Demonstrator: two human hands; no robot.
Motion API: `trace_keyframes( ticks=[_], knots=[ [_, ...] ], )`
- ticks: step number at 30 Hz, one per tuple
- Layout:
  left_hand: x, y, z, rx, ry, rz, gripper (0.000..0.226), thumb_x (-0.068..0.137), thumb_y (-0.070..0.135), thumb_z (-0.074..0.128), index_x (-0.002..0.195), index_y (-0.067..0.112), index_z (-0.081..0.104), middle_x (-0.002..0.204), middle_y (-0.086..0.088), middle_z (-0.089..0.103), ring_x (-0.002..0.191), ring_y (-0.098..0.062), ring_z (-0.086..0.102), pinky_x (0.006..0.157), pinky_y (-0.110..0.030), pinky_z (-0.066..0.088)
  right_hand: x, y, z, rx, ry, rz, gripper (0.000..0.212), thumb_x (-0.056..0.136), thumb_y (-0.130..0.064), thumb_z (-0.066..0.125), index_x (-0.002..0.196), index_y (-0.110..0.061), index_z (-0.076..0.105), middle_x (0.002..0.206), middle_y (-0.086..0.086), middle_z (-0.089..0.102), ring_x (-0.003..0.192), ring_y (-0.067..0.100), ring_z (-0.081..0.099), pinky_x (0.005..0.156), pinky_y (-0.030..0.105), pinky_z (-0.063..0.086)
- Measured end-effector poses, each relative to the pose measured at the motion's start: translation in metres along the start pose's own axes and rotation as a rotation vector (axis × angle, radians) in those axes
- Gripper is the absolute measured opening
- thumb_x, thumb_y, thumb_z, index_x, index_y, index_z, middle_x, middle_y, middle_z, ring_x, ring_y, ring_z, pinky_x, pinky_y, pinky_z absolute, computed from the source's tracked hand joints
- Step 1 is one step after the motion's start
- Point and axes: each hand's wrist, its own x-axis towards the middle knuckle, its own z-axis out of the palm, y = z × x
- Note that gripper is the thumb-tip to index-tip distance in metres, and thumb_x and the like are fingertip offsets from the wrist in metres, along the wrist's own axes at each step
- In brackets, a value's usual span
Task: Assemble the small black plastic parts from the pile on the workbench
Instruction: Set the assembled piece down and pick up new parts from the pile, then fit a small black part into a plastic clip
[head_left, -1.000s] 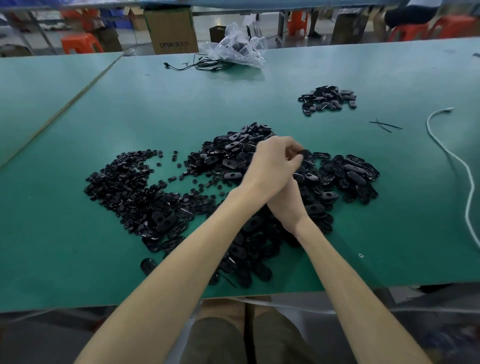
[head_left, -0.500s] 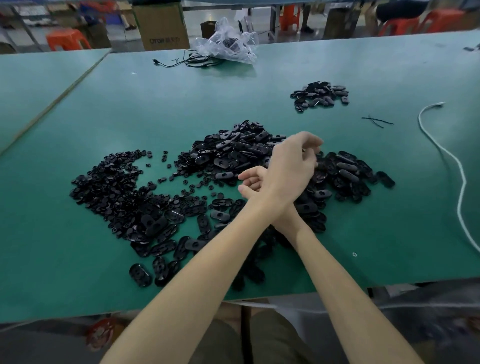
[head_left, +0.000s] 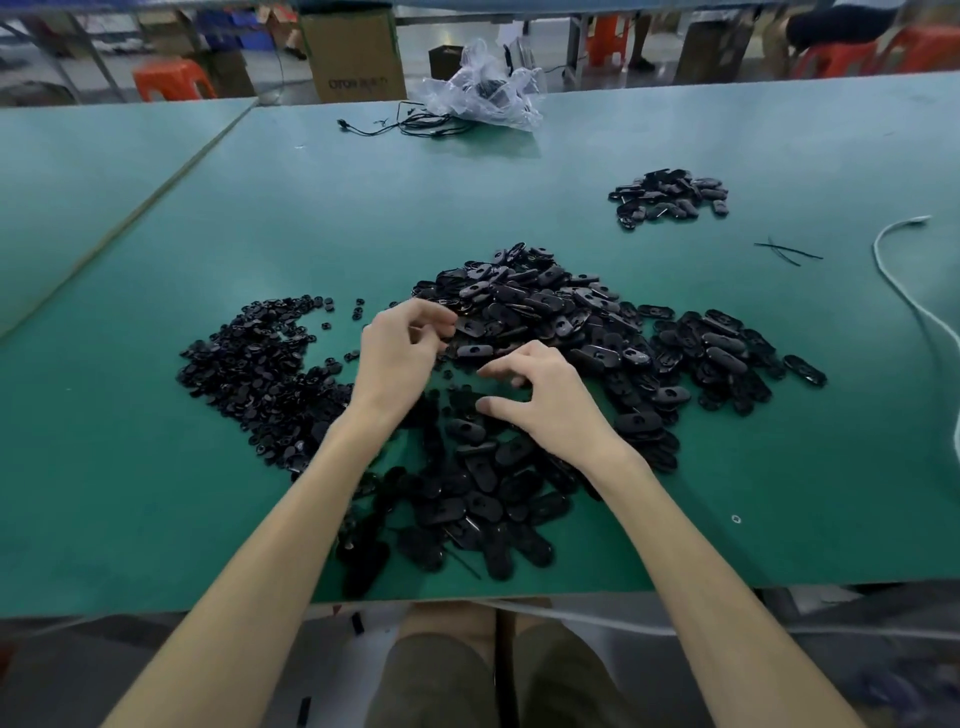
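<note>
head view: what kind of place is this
Likely a factory assembly floor: a long green workbench heaped with identical black parts, with a cardboard box and orange stools behind it.

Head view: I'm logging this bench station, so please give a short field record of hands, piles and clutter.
bench: green top
big pile: oval black parts, centre
small parts: heap of smaller black pieces, left of the big pile
far pile: small, far right
left hand: fingers curled at the big pile's left edge; grip unclear
right hand: fingers spread loosely over the big pile, nothing seen held
clutter: plastic bag and black cable at the far edge; white cord at right
</note>
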Motion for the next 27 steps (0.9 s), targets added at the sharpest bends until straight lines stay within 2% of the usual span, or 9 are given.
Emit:
trace_keyframes(
  ticks=[4, 7, 9, 14, 16, 19, 22, 25, 27],
  knots=[
    [-0.007, -0.021, -0.007, 0.144, -0.113, 0.01, 0.025, 0.099, 0.002, 0.061, 0.102, 0.023, 0.074, 0.099, 0.008, 0.074, 0.094, -0.002, 0.067, 0.083, -0.011, 0.05, -0.001, 0.0, -0.001, -0.011, -0.023, -0.012, 0.025, 0.091, -0.03, 0.082, 0.115, -0.024, 0.079, 0.111, -0.01, 0.057, 0.115, 0.008, 0.042, 0.097, 0.021, 0.032],
    [-0.012, -0.026, -0.006, 0.155, -0.137, 0.042, 0.017, 0.097, 0.008, 0.068, 0.108, 0.02, 0.074, 0.105, 0.004, 0.07, 0.096, -0.001, 0.063, 0.081, -0.003, 0.043, -0.002, -0.001, -0.001, 0.004, -0.019, -0.013, 0.014, 0.09, -0.029, 0.082, 0.104, -0.025, 0.08, 0.105, -0.013, 0.057, 0.113, 0.009, 0.044, 0.096, 0.024, 0.034],
    [-0.013, -0.026, -0.006, 0.156, -0.16, 0.047, 0.018, 0.094, 0.012, 0.073, 0.111, 0.02, 0.072, 0.106, 0.003, 0.067, 0.096, -0.003, 0.062, 0.08, -0.002, 0.041, -0.003, -0.001, -0.001, 0.013, -0.007, -0.016, 0.011, 0.089, -0.027, 0.083, 0.098, -0.028, 0.078, 0.104, -0.013, 0.059, 0.11, 0.01, 0.047, 0.095, 0.024, 0.036],
    [-0.014, -0.025, -0.005, 0.194, -0.171, 0.062, 0.015, 0.093, 0.012, 0.075, 0.107, 0.019, 0.074, 0.1, -0.001, 0.063, 0.091, -0.011, 0.06, 0.078, -0.004, 0.04, -0.003, 0.002, -0.003, 0.125, 0.081, 0.01, 0.012, 0.09, -0.018, 0.081, 0.091, -0.026, 0.072, 0.096, -0.011, 0.067, 0.086, 0.004, 0.057, 0.074, 0.015, 0.038],
    [-0.015, -0.025, -0.005, 0.205, -0.164, 0.066, 0.012, 0.094, 0.01, 0.073, 0.101, 0.019, 0.075, 0.097, -0.001, 0.063, 0.088, -0.01, 0.057, 0.077, -0.005, 0.04, -0.003, 0.003, -0.004, 0.227, 0.125, 0.029, 0.01, 0.092, -0.016, 0.079, 0.093, -0.023, 0.072, 0.092, -0.011, 0.071, 0.081, 0.004, 0.061, 0.072, 0.015, 0.044],
    [-0.016, -0.024, -0.004, 0.214, -0.157, 0.06, 0.009, 0.094, 0.01, 0.073, 0.098, 0.017, 0.076, 0.098, -0.002, 0.064, 0.088, -0.01, 0.056, 0.077, -0.005, 0.04, -0.003, 0.004, -0.005, 0.314, 0.173, 0.045, 0.008, 0.095, -0.016, 0.076, 0.099, -0.021, 0.073, 0.089, -0.01, 0.072, 0.082, 0.003, 0.065, 0.081, 0.022, 0.054],
    [-0.015, -0.024, -0.004, 0.211, -0.147, 0.046, 0.008, 0.095, 0.01, 0.072, 0.098, 0.016, 0.076, 0.1, -0.001, 0.063, 0.091, -0.009, 0.057, 0.079, -0.004, 0.041, -0.004, 0.003, -0.005, 0.368, 0.168, 0.044, 0.013, 0.098, -0.018, 0.074, 0.109, -0.025, 0.073, 0.086, -0.003, 0.073, 0.085, 0.016, 0.068, 0.084, 0.03, 0.056],
    [-0.015, -0.025, -0.004, 0.18, -0.131, 0.03, 0.008, 0.095, 0.011, 0.072, 0.094, 0.018, 0.075, 0.1, 0.001, 0.064, 0.091, -0.006, 0.058, 0.078, -0.003, 0.04, -0.004, 0.003, -0.006, 0.389, 0.185, 0.036, 0.011, 0.1, -0.018, 0.071, 0.105, -0.027, 0.074, 0.082, 0.003, 0.072, 0.083, 0.029, 0.068, 0.084, 0.04, 0.058],
    [-0.015, -0.026, -0.004, 0.158, -0.125, 0.026, 0.01, 0.094, 0.012, 0.073, 0.091, 0.021, 0.074, 0.098, 0.003, 0.066, 0.088, -0.004, 0.059, 0.077, -0.002, 0.04, -0.003, 0.004, -0.005, 0.376, 0.2, 0.045, 0.009, 0.1, -0.019, 0.07, 0.1, -0.026, 0.076, 0.081, 0.001, 0.072, 0.08, 0.026, 0.068, 0.08, 0.038, 0.059]
  ],
)
